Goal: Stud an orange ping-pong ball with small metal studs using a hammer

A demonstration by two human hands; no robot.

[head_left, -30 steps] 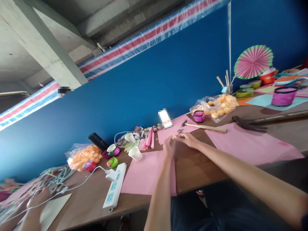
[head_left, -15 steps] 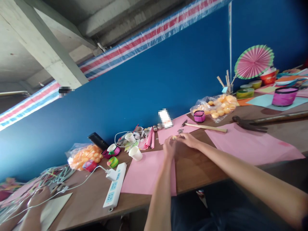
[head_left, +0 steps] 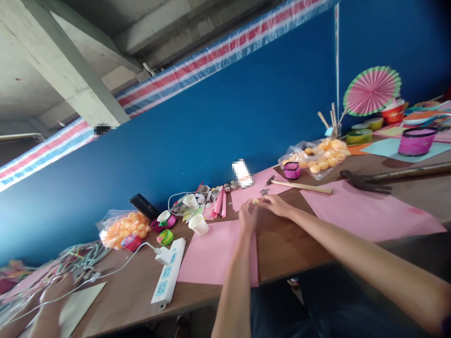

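My left hand [head_left: 247,217] is closed at the fingertips around a small yellowish round object [head_left: 255,202], too small to make out closely. Right beside it, my right hand [head_left: 276,205] has its fingers drawn together, their tips close to the same object. Whether the right fingertips touch it or pinch something else is hidden. Just beyond the hands lies a little cluster of metal pieces [head_left: 264,191] at the edge of a pink sheet [head_left: 243,199]. A small hammer [head_left: 305,186] with a pale wooden handle rests to the right of it.
A white power strip [head_left: 168,272], paper cup [head_left: 198,225] and pink paper [head_left: 211,253] lie left. Bags of orange balls [head_left: 130,227] stand at both sides. A claw hammer [head_left: 369,180] lies right, near a purple ring [head_left: 417,142]. Another person's hands [head_left: 58,288] work far left.
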